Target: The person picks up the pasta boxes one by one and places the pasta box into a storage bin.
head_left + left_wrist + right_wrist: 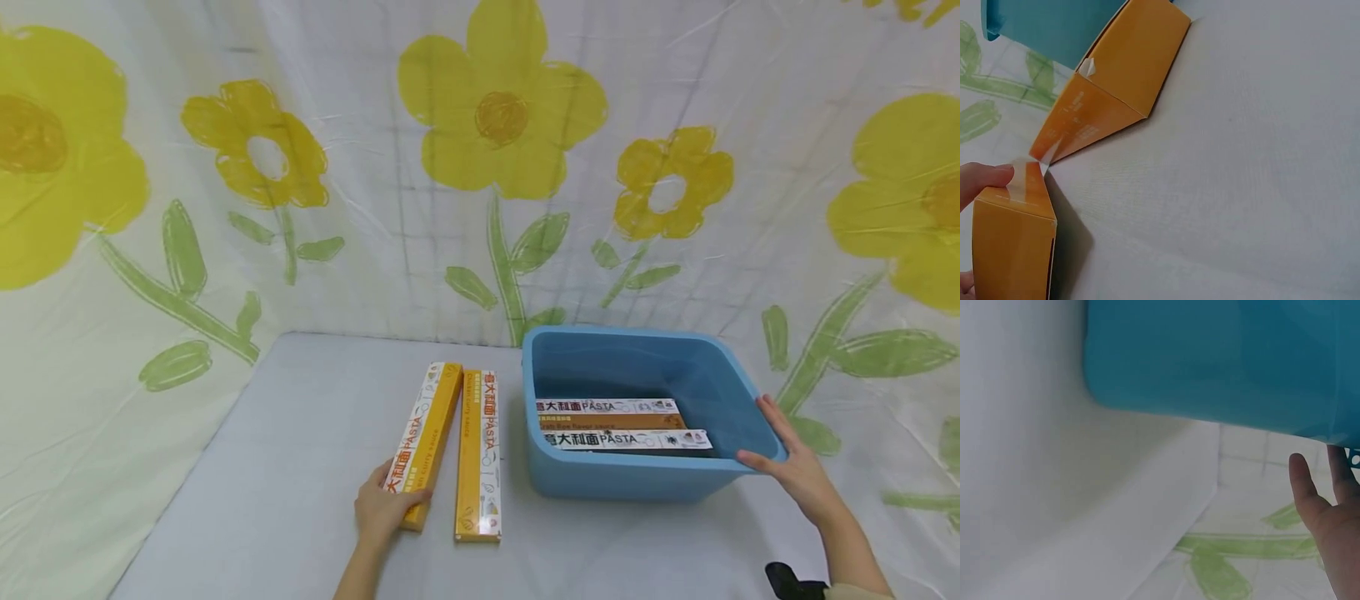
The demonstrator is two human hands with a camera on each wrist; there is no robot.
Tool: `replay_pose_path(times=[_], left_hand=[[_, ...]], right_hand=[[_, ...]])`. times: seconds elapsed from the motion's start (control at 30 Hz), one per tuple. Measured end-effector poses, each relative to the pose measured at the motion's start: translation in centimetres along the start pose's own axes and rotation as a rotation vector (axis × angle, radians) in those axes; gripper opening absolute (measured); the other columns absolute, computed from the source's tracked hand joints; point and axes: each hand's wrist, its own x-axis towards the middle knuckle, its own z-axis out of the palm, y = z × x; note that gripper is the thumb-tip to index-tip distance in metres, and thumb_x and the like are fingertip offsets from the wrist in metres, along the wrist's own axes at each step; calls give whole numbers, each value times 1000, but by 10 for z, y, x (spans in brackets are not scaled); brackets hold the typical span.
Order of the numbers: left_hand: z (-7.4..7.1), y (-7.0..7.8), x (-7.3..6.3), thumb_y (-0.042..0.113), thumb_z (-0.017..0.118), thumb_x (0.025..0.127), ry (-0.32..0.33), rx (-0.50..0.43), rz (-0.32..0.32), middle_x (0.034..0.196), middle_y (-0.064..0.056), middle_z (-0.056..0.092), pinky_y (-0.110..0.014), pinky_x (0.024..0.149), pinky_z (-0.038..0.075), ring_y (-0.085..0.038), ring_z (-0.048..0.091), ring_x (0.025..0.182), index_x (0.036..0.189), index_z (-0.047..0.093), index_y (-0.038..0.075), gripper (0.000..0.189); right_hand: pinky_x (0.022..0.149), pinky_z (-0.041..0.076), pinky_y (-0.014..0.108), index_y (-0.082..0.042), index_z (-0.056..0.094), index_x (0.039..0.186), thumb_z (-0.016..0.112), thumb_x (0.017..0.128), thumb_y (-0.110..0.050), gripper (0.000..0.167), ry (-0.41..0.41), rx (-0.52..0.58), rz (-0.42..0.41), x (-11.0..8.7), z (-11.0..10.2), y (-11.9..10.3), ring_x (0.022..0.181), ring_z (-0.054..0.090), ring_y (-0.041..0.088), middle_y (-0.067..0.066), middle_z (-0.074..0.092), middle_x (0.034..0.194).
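Observation:
My left hand (382,508) grips the near end of a yellow and white pasta box (423,442), thumb across its top. In the left wrist view the end of that box (1013,250) tilts up off the table with a shadow beside it. A second yellow pasta box (471,454) lies just to its right, their far ends close together. At the near right corner of a blue bin (622,479), my right hand (798,471) holds the rim between thumb and fingers. Inside the bin lie a brown and white pasta box (607,407) and a black and white one (630,440).
The bin stands at the right of a pale table (300,417). Behind it hangs a white cloth (360,250) printed with yellow flowers. A dark strap (787,583) shows by the right wrist.

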Motion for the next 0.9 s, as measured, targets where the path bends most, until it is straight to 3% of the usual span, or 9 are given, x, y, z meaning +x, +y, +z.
replay_pose_path(times=[0.07, 0.17, 0.23, 0.33, 0.67, 0.9], left_hand=[[-3, 0, -1, 20, 90, 58, -11, -19, -29, 119, -27, 61, -42, 80, 44, -33, 57, 97, 132, 51, -9, 88], [-5, 1, -2, 19, 90, 58, -20, -37, -54, 118, -26, 61, -39, 78, 43, -32, 56, 96, 133, 51, -8, 88], [-7, 2, -4, 18, 90, 58, -19, -47, -49, 118, -26, 61, -38, 78, 43, -31, 57, 96, 133, 51, -8, 88], [-10, 5, -5, 17, 90, 57, -15, -67, -37, 118, -25, 62, -37, 78, 42, -30, 56, 96, 133, 51, -6, 89], [-23, 26, -9, 14, 91, 57, -3, -117, 8, 122, -23, 62, -36, 80, 42, -28, 56, 97, 134, 53, -2, 88], [-26, 43, -14, 12, 91, 59, -16, -192, 29, 122, -20, 62, -32, 77, 45, -26, 57, 96, 135, 52, 0, 87]], right_hand=[[96, 0, 80, -15, 3, 156, 65, 90, -18, 91, 2, 7, -4, 0, 0, 0, 141, -13, 50, -5, -13, 161], [97, -1, 80, -15, 4, 156, 65, 90, -17, 90, 10, 11, -11, -1, 1, 1, 141, -13, 48, -23, -9, 157], [98, -1, 79, -15, 4, 156, 65, 91, -16, 89, 14, 10, -10, -1, 1, 2, 142, -14, 46, -34, -6, 150], [98, 0, 79, -14, 4, 156, 65, 91, -18, 89, 13, 3, -3, -2, 0, 3, 141, -14, 47, -38, -5, 147], [96, 0, 81, -18, 2, 157, 65, 91, -19, 90, -1, 4, 5, -2, 1, 2, 140, -15, 48, -19, -13, 158], [96, -1, 80, -19, 3, 157, 65, 91, -18, 90, 6, 13, -8, -1, 2, 2, 141, -15, 46, -33, -7, 151]])
